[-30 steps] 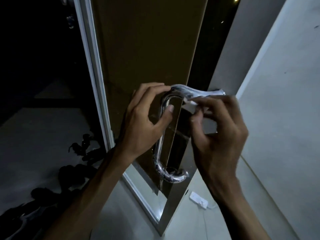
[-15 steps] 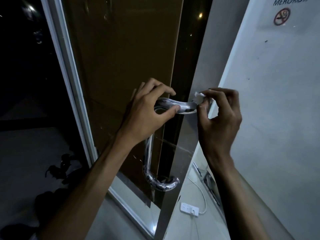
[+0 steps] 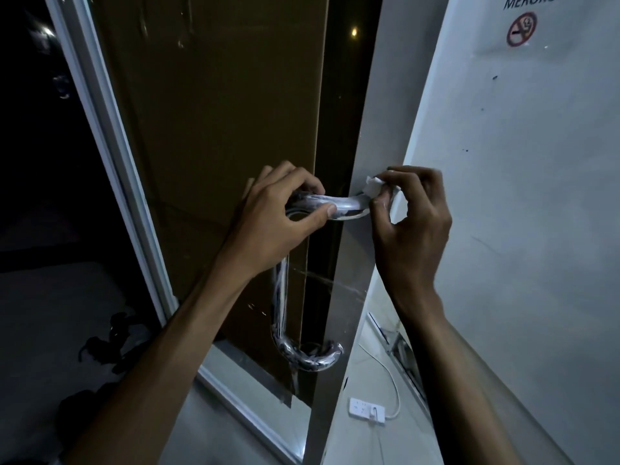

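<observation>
Now | left hand (image 3: 278, 213) curls round the top bend of the chrome door handle (image 3: 280, 297) | right hand (image 3: 412, 226) pinches a white tissue (image 3: 371, 186) against the handle's upper end (by the door's edge) | handle mounted upright on the door (image 3: 349, 256) | power strip (image 3: 365, 411) lies on the floor below

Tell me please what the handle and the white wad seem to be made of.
The handle: polished metal, probably chrome or stainless steel; it gives bright mirror-like reflections. The wad, pinched by the right hand: likely tissue or thin cloth; matte white, creased and soft-edged. Which one, the dim light leaves open.
</observation>
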`<state>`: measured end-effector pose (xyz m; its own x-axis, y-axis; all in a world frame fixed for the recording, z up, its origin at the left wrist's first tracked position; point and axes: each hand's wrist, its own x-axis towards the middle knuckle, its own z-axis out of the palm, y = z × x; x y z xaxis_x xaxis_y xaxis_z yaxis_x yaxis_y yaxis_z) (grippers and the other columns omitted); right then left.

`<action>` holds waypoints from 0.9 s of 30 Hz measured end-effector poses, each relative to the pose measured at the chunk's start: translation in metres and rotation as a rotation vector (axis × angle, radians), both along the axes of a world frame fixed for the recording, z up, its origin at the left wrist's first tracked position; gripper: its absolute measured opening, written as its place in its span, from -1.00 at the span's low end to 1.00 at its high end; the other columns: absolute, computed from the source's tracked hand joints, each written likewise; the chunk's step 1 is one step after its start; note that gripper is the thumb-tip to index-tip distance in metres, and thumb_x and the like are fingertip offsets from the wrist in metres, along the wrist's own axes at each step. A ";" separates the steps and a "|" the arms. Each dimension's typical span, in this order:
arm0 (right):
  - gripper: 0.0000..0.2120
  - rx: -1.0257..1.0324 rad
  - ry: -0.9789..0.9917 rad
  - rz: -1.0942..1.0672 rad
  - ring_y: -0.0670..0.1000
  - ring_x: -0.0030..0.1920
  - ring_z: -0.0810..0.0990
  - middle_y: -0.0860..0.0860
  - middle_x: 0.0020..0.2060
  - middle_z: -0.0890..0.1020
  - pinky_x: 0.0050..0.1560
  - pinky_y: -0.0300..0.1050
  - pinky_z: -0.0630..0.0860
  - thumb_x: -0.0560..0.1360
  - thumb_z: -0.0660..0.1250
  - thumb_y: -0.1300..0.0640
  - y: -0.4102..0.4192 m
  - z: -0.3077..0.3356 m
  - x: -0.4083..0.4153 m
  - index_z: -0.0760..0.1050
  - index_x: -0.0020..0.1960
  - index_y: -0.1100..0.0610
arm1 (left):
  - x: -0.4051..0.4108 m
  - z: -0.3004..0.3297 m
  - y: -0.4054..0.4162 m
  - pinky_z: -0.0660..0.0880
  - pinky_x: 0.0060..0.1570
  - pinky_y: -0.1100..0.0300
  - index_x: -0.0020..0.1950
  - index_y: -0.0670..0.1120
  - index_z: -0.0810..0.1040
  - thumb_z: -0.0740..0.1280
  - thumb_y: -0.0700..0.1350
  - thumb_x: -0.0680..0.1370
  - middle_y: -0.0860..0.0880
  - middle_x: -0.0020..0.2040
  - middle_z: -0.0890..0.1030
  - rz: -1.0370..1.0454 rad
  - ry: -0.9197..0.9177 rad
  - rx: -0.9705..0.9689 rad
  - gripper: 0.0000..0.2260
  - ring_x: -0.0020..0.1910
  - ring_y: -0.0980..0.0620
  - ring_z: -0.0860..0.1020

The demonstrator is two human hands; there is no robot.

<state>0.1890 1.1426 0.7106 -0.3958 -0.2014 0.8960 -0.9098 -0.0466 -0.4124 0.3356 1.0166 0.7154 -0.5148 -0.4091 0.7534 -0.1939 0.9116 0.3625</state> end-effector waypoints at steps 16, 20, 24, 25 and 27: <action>-0.87 -0.007 0.056 0.091 -0.08 0.00 0.56 0.11 0.03 0.61 0.01 -0.52 0.36 0.57 0.36 0.26 -0.024 -0.002 -0.084 0.63 0.09 0.23 | -0.064 -0.005 -0.010 0.40 0.20 -0.06 0.08 0.08 0.60 0.37 0.22 0.55 0.16 0.04 0.54 0.068 0.050 0.029 -0.74 0.09 0.07 0.50; -0.85 -0.048 0.033 0.096 0.00 -0.02 0.61 0.08 0.00 0.61 -0.04 -0.26 0.51 0.58 0.35 0.28 -0.031 -0.003 -0.108 0.64 0.10 0.21 | -0.086 -0.006 -0.015 0.38 0.19 -0.01 0.05 0.08 0.60 0.40 0.18 0.54 0.15 0.03 0.55 0.089 0.075 0.026 -0.79 0.08 0.06 0.51; -0.85 -0.039 0.050 0.040 0.04 -0.01 0.60 0.07 -0.02 0.62 -0.04 -0.35 0.41 0.60 0.35 0.24 -0.040 -0.009 -0.132 0.64 0.14 0.19 | -0.108 -0.008 -0.021 0.41 0.19 -0.05 0.05 0.09 0.59 0.43 0.15 0.55 0.16 0.02 0.55 0.103 0.088 0.026 -0.82 0.07 0.08 0.49; -0.85 -0.025 0.061 0.034 0.06 0.00 0.60 0.07 -0.01 0.62 -0.05 -0.32 0.42 0.61 0.36 0.24 -0.043 -0.012 -0.136 0.64 0.15 0.19 | -0.113 -0.008 -0.023 0.43 0.19 -0.08 0.05 0.10 0.58 0.43 0.15 0.55 0.16 0.02 0.55 0.107 0.089 0.028 -0.83 0.07 0.08 0.49; -0.83 0.014 0.084 0.040 0.07 0.02 0.60 0.08 0.02 0.63 -0.06 -0.22 0.48 0.62 0.36 0.20 -0.050 -0.020 -0.143 0.64 0.17 0.19 | -0.123 -0.009 -0.025 0.46 0.16 -0.13 0.05 0.11 0.57 0.42 0.16 0.55 0.16 0.02 0.54 0.113 0.091 0.033 -0.83 0.06 0.07 0.48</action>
